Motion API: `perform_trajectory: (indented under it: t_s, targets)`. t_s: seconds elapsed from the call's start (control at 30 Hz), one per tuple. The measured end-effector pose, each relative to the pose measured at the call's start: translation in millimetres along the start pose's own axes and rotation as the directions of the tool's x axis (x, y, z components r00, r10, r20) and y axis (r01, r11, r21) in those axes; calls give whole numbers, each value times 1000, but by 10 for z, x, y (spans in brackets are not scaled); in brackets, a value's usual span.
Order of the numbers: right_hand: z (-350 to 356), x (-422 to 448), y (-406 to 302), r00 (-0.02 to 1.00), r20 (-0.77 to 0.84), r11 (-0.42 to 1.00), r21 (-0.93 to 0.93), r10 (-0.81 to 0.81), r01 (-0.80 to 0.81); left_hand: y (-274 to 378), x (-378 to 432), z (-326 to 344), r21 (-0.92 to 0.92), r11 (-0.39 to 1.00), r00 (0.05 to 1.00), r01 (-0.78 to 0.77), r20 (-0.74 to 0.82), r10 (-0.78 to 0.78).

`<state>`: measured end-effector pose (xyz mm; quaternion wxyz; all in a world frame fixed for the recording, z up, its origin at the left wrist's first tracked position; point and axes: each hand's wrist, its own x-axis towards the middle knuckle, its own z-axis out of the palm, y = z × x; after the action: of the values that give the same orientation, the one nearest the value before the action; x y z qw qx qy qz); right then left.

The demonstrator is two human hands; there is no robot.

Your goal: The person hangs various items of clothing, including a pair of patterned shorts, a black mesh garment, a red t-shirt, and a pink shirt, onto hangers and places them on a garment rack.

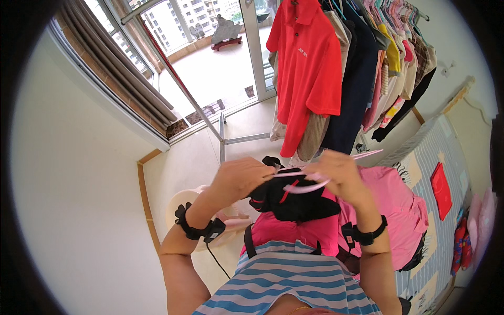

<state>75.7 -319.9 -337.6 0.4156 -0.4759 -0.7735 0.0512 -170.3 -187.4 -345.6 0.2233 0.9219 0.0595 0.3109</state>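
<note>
A pink clothes hanger (307, 189) is held out in front of me, its curved part blurred. My right hand (336, 177) grips its bar, and one end sticks out to the right past the knuckles. At the hanger's left end, my left hand (246, 175) pinches it together with the edge of a black garment (305, 204). That garment has red trim and hangs bunched below the hands, above my lap. How far the hanger sits inside the cloth cannot be made out. Bright pink cloth (275, 232) covers my lap.
A metal clothes rack (244, 138) stands ahead, hung with a red polo shirt (305, 78) and several other garments. On the bed (429, 157) at right lie a pink shirt (393, 208) and a folded red cloth (441, 191). A pale plastic stool (185, 201) is at left.
</note>
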Motion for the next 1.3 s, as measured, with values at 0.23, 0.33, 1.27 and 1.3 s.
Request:
perform_trajectory:
  t_s: [0.23,0.33,1.27,1.3]
  targets:
    - [179,-52,-19,983,-42,962,216,180,-167,138,101,106,-123,978,982,170,104,-157]
    - [308,-101,20,977,-118,937,323,178,-132,179,106,79,-174,951,960,253,170,-224]
    - [521,-767,250,631,-342,580,786,696,-213,-694,-611,-69,-750,525,855,403,105,-507]
    - [515,-797,267,631,-342,579,787,697,-213,-743,-624,-3,-780,475,847,407,129,-516]
